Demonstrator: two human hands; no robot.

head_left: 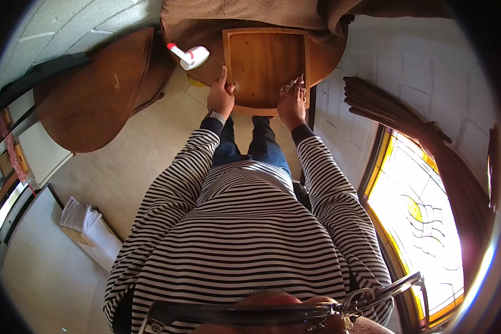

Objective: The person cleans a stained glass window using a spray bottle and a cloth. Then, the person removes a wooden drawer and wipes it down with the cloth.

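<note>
A shallow wooden drawer (267, 107) lies in front of me on a brown round surface. My left hand (221, 99) grips its left side wall, with the index finger stretched along the outside and the thumb by the rim. Inside the drawer's front right corner, my right hand (292, 107) is closed on a small crumpled patterned cloth (293, 84). A pale spot shows on the drawer's inside near my left thumb. Left of the drawer, a white spray bottle (196, 57) with a red nozzle lies on the brown surface.
Brown fabric (250, 14) covers the far part of the surface. A dark wooden tabletop (94, 92) stands to the left. On the right are a white brick wall (406, 67), a brown curtain (451, 172) and a stained-glass window (423, 217). A white bundle (92, 234) lies lower left.
</note>
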